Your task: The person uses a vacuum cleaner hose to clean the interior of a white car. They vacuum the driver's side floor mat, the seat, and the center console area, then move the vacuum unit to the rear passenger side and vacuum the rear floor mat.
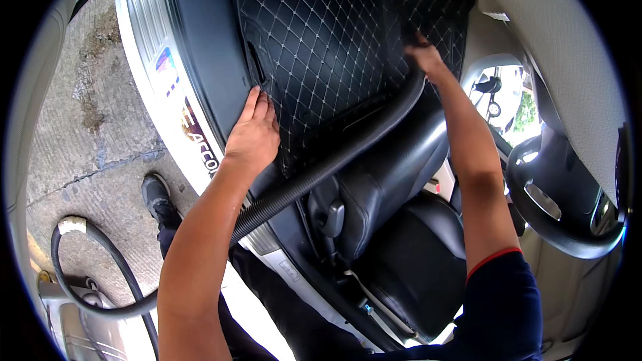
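A black quilted car floor mat (321, 45) with light diamond stitching spans the top middle. My left hand (255, 133) lies with its fingers stretched on the mat's left edge and the sill trim, just below a dark slot. Near the mat's right side, my right hand (425, 57) grips the end of a ribbed black vacuum hose (321, 165); the nozzle end is blurred and dark against the mat. From there the hose curves down to the left, over the door sill and behind my left forearm.
A black leather car seat (411, 260) and steering wheel (562, 248) lie to the right. The metal door sill (175, 90) runs along the left. On the concrete floor (95, 150) outside are a hose loop (113, 255) and a metal machine (75, 321). My shoe (156, 193) stands beside the sill.
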The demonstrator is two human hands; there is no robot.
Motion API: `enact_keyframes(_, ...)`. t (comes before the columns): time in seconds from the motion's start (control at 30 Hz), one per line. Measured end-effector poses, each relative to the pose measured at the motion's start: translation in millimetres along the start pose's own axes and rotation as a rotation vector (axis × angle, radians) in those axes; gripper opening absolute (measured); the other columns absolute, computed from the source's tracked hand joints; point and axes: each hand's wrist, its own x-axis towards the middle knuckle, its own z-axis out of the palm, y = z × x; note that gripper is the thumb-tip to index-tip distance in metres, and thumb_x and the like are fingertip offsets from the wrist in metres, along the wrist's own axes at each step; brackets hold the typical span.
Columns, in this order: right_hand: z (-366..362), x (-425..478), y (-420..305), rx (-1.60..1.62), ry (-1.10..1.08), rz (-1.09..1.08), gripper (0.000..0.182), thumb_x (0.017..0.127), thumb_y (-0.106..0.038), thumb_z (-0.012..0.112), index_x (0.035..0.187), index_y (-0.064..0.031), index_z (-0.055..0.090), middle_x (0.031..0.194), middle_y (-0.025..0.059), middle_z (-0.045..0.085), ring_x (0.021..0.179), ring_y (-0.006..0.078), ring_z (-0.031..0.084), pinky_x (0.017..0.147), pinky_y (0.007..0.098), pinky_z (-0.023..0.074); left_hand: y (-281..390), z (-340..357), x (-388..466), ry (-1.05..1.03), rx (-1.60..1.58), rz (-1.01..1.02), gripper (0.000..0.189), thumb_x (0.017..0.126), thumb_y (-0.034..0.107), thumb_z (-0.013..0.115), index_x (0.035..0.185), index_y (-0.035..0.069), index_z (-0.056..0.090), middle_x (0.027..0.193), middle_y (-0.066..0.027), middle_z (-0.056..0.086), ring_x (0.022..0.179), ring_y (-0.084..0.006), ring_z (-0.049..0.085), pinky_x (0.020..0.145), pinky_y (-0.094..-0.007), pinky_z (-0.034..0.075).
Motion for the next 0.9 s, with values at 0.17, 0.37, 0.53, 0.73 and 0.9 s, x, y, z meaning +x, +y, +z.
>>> enact_keyframes(0.17,31,-76,-6,-0.122,-0.282,0.166,0.083,0.077,-0.027,0.073,0.150,-0.0066,0.038,0.139,0.0203,0.055,0.125,0.0309,0.055,0.101,0.0384,0.0483,-11,4,-8,-0.024,0.014,-0.048,0.045,0.094,0.024,0.045,0.124,-0.003,0.063,0.136,-0.0157,0.056,0.138,-0.0307,0.038,0.122,-0.0505,0.008)
enact_keyframes(0.37,8,-35,-80,-0.273,-0.024,-0.357,0.076,0.076,-0.029,0.073,0.145,-0.0110,0.048,0.110,0.0199,0.070,0.105,0.0282,0.068,0.088,0.0349,0.0540,-10,1,-13,-0.039,0.041,-0.010,0.044,0.093,0.022,0.045,0.124,-0.003,0.063,0.137,-0.0163,0.056,0.137,-0.0323,0.039,0.122,-0.0500,0.008)
enact_keyframes(0.53,-19,133,-117,-0.619,0.174,-0.534,0.081,0.081,-0.038,0.071,0.151,-0.0174,0.037,0.143,0.0208,0.050,0.129,0.0305,0.053,0.109,0.0383,0.0394,-7,-2,-3,0.012,-0.032,0.029,0.043,0.092,0.022,0.046,0.122,-0.002,0.066,0.137,-0.0161,0.056,0.137,-0.0326,0.039,0.122,-0.0503,0.008)
enact_keyframes(0.73,25,71,-100,-0.898,0.025,-0.309,0.081,0.082,-0.034,0.069,0.153,-0.0234,0.032,0.147,0.0181,0.047,0.131,0.0360,0.050,0.110,0.0421,0.0415,-12,1,-15,-0.024,-0.013,-0.027,0.041,0.092,0.022,0.046,0.119,-0.001,0.067,0.136,-0.0164,0.056,0.137,-0.0325,0.038,0.122,-0.0512,0.007)
enact_keyframes(0.9,15,-5,-78,-0.851,-0.184,-0.128,0.082,0.081,-0.037,0.068,0.154,-0.0222,0.033,0.150,0.0201,0.041,0.134,0.0362,0.047,0.109,0.0408,0.0421,-9,1,-9,-0.040,-0.008,-0.009,0.041,0.093,0.021,0.045,0.120,-0.002,0.066,0.137,-0.0168,0.055,0.138,-0.0320,0.038,0.122,-0.0512,0.008)
